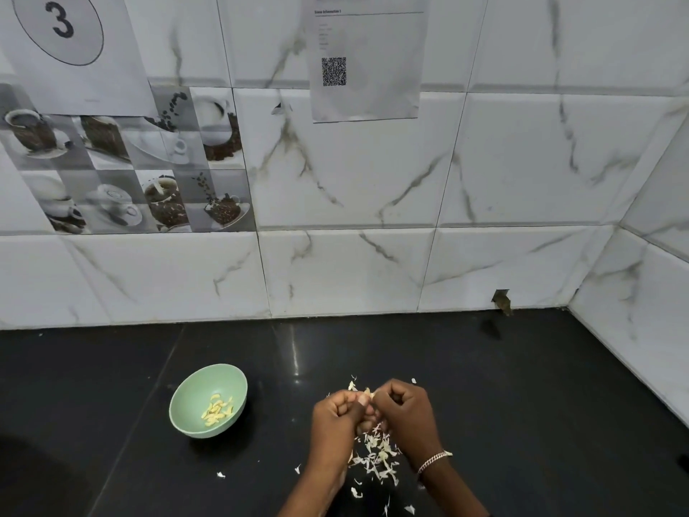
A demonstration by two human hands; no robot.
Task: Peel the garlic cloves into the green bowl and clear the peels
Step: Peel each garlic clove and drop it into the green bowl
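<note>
Peels (376,457) heaped nearest — L hand (335,416), R hand (404,410) both pinch clove (364,396); green bowl (194,389) well apart left — wall (335,274) well behind.

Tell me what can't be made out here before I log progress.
Head view only:
- garlic clove: mostly hidden by the curled fingers of the left hand and right hand; how much skin remains is unclear.
- peeled cloves in the green bowl: too small and overlapping to count.
- peels: pile partly hidden behind both hands.
- printed sheet: text too small to read.
</note>
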